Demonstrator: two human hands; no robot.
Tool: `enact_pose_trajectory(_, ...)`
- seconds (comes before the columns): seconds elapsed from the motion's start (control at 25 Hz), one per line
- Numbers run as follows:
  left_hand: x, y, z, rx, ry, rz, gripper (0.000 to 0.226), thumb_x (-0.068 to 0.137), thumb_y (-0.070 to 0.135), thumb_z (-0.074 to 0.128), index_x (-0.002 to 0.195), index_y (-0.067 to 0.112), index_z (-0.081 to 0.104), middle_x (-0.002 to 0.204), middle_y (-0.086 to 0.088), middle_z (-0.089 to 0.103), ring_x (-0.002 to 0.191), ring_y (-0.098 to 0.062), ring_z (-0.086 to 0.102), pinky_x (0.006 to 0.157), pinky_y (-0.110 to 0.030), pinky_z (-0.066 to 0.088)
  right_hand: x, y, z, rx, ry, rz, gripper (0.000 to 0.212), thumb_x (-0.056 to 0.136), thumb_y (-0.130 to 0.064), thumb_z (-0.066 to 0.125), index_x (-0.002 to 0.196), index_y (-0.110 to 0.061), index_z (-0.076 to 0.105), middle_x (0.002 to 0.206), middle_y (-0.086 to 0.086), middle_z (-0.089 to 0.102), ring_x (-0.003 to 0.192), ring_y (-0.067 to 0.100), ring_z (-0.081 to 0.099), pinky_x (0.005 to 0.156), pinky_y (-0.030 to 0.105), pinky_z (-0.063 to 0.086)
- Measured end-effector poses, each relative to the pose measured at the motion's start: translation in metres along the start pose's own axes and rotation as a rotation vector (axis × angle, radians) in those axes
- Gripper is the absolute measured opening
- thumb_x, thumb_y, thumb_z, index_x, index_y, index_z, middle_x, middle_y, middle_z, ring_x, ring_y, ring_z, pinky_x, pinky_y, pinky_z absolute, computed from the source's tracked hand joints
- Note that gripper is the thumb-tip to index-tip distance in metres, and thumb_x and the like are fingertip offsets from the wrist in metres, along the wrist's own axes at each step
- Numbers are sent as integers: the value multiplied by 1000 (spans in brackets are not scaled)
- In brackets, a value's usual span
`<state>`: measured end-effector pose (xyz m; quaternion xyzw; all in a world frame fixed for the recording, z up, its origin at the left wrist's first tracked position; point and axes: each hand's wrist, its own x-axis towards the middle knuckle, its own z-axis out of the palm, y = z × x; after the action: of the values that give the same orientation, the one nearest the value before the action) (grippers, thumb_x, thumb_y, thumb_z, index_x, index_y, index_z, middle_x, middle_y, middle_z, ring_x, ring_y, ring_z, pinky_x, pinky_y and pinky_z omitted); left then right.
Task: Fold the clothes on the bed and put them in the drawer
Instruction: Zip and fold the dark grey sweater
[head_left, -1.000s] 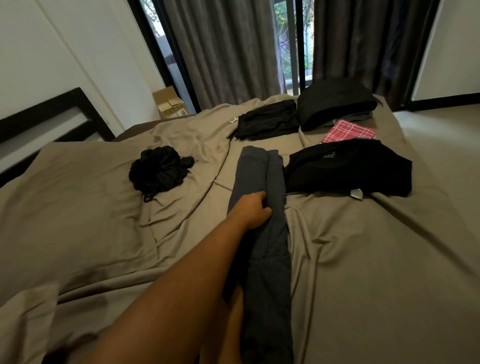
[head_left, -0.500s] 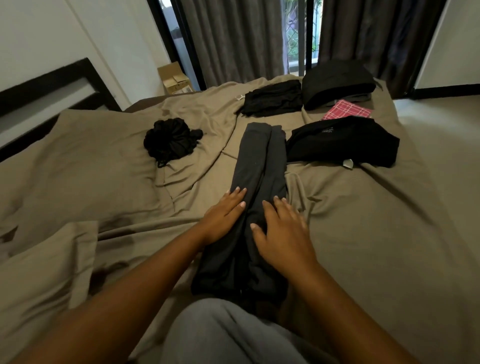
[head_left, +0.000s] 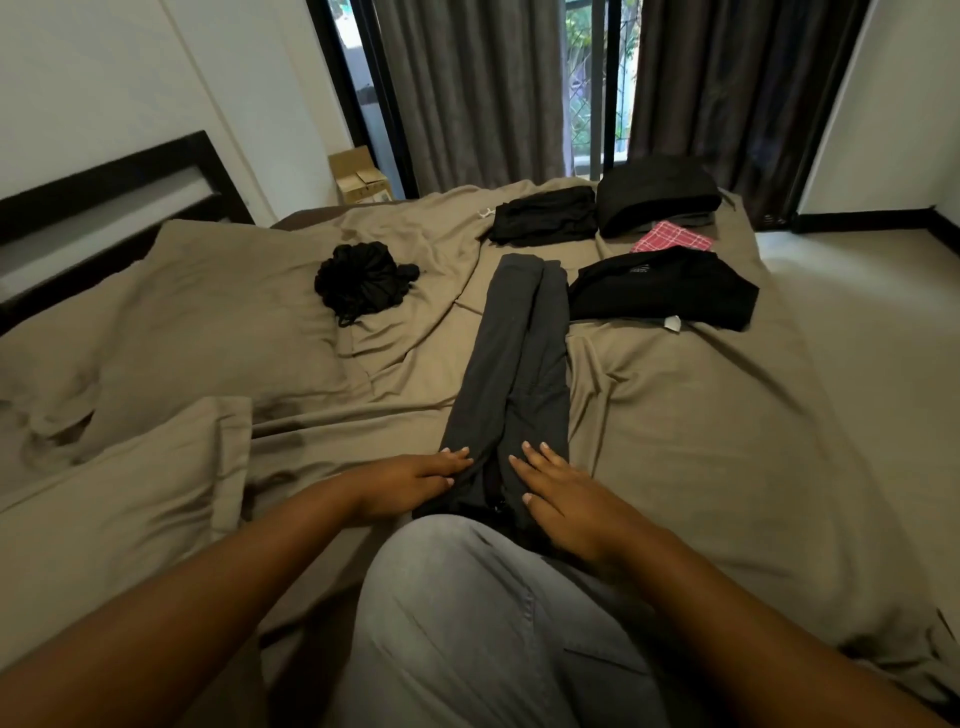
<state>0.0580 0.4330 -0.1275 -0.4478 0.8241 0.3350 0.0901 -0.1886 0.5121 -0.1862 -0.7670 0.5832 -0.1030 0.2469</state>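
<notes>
A dark grey garment (head_left: 519, 353), folded lengthwise into a long strip, lies down the middle of the bed (head_left: 701, 441). My left hand (head_left: 410, 480) rests flat on its near left edge, fingers together. Flat on the near right edge lies my right hand (head_left: 561, 501), fingers slightly spread. Neither hand grips the cloth. Folded black clothes lie at the far end: one piece (head_left: 665, 286) right of the strip, a flatter one (head_left: 545, 215) behind, a thick stack (head_left: 657, 189) at the far right. A red checked cloth (head_left: 672, 240) peeks out between them. A crumpled black garment (head_left: 358, 280) lies to the left. No drawer is in view.
My knee in grey trousers (head_left: 493, 613) is on the bed's near edge, over the strip's near end. Pillows (head_left: 171, 332) lie at the left by the dark headboard (head_left: 104, 192). A cardboard box (head_left: 358, 176) stands by the curtains (head_left: 467, 88). Bare floor (head_left: 883, 312) runs along the right.
A second ago only my left hand gripped the strip. Both hands then came down flat on it and have since slid toward me to its near end.
</notes>
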Motion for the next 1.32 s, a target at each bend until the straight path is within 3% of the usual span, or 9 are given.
enact_pose_trajectory(0.24, -15, -11, -13, 557, 297, 121, 67, 97, 4, 51, 154, 37, 35, 160, 6, 37, 139, -11, 45, 114, -32, 39, 3, 21, -26, -234, 91, -19, 90, 96, -1, 57, 163, -34, 8, 171, -4, 6, 155, 20, 17, 122, 36, 28)
enact_pose_trajectory(0.44, 26, -35, -28, 1002, 238, 48, 86, 103, 45, 47, 153, 32, -21, 166, 8, -15, 156, -17, 1, 125, -42, 17, 37, 45, -37, -526, 100, -71, 95, 97, -31, 60, 161, -32, -11, 171, 1, -10, 157, 22, -7, 126, 43, 8)
enact_pose_trajectory(0.68, 68, -33, -45, 1063, 109, 300, 79, 99, 66, 31, 158, 40, -14, 167, 12, -15, 153, -12, -11, 123, -42, 5, 72, 79, -52, -763, 63, -377, 89, 91, -69, 46, 161, -38, 1, 170, 0, -1, 155, 22, -3, 124, 47, 5)
enact_pose_trajectory(0.76, 73, -26, -41, 907, 90, 329, 72, 102, 60, 34, 158, 44, -6, 168, 14, -6, 154, -10, -6, 125, -40, 5, 76, 85, -51, -735, 60, -401, 73, 97, -61, 40, 161, -40, 12, 170, -2, 6, 156, 19, 3, 124, 46, 6)
enact_pose_trajectory(0.84, 72, -16, -39, 479, 136, 170, 69, 99, 62, 42, 159, 35, 21, 166, 5, 25, 152, -15, 24, 123, -36, 23, 77, 79, -55, -509, 17, -307, 59, 104, -49, 36, 160, -38, 22, 170, -7, 10, 156, 13, 5, 128, 45, 7)
enact_pose_trajectory(0.96, 58, 4, -43, 14, 223, -31, 84, 88, 82, 31, 137, 19, 56, 139, -13, 59, 119, -25, 58, 101, -34, 45, 63, 62, -71, -77, 91, -130, 56, 96, -50, 28, 141, -30, 55, 151, 1, 51, 140, 19, 44, 121, 41, 27)
enact_pose_trajectory(1.08, 34, 19, -44, -66, 195, -7, 64, 95, 68, 30, 131, 23, 58, 136, -6, 61, 115, -19, 60, 100, -32, 46, 24, 50, -75, 108, 133, -92, 44, 89, -56, 31, 98, -28, 63, 102, 1, 64, 93, 15, 60, 90, 47, 51)
enact_pose_trajectory(1.2, 4, 32, -45, -190, 105, 31, 85, 70, 94, 32, 128, 36, 54, 126, 12, 60, 113, -5, 58, 100, -25, 45, -12, 38, -71, 162, 108, -95, 62, 92, -68, 32, 89, -15, 63, 85, 3, 62, 76, 15, 58, 74, 46, 50)
enact_pose_trajectory(1.32, 5, 37, -53, -499, 143, -31, 80, 74, 94, 38, 120, 31, 60, 118, 12, 66, 109, -5, 63, 100, -28, 48, -19, 27, -83, 525, 215, -27, 81, 93, -77, 37, 87, -1, 65, 83, 13, 67, 72, 16, 64, 70, 43, 52)
